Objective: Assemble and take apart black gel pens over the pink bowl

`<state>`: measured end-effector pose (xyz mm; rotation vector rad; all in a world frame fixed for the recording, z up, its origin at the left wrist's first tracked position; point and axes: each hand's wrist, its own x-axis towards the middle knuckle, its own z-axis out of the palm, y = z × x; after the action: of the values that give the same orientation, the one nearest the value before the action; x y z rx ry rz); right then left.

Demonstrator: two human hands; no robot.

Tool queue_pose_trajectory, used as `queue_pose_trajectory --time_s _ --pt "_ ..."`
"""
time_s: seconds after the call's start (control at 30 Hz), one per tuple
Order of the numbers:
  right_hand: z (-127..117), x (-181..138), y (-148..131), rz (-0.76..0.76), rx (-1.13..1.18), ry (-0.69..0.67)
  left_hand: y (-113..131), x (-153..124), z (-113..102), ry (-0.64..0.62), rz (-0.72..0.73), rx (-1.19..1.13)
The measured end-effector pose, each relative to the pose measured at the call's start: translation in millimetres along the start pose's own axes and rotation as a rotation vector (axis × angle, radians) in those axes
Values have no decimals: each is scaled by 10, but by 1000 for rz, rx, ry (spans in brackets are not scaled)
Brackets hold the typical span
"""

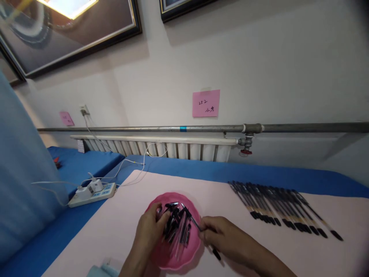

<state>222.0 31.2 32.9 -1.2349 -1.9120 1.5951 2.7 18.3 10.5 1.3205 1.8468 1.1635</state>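
Note:
A pink scalloped plate (188,261) holds a heap of black pen caps (172,223) and several clear pen barrels (181,234). My left hand (150,227) reaches over the plate's left side, its thumb and forefinger apart at the caps; its other fingers are partly hidden. In my right hand (221,234), closed at the plate's right rim, is a gel pen (194,221). The pen's bare silver tip points up and left over the plate, while its black end sticks out below the hand.
Several assembled pens (273,204) lie in a slanted row at the right on the pink sheet (213,192). A power strip (95,196) with white plugs and cables is at left, near a blue curtain (25,173). Behind the blue table runs a radiator (184,150).

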Motion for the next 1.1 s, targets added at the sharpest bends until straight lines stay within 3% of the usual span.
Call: queue_pose_trajectory --time_s 0.07,0.2,0.27,0.47,0.67,0.83,1.0,1.1 --pt "15 -5 -50 -21 75 -36 52 -52 81 -29 -10 -163" --pt "37 -28 -108 18 168 -141 223 -198 219 -364 -165 -676" --pt "45 -40 -105 40 174 -172 284 -248 257 -423 -233 -841" --pt "93 -47 -98 27 220 -197 287 -251 280 -384 -247 -977" --pt "148 -11 -145 -47 278 -67 307 -230 282 -291 -245 -1051" --pt "205 3 -145 6 386 -191 327 -220 237 -277 -211 -1123" --pt "277 53 -74 -27 354 38 297 -202 240 -265 -203 -1114" --pt "296 56 -71 -1 408 2 300 -200 243 -264 -202 -1132"
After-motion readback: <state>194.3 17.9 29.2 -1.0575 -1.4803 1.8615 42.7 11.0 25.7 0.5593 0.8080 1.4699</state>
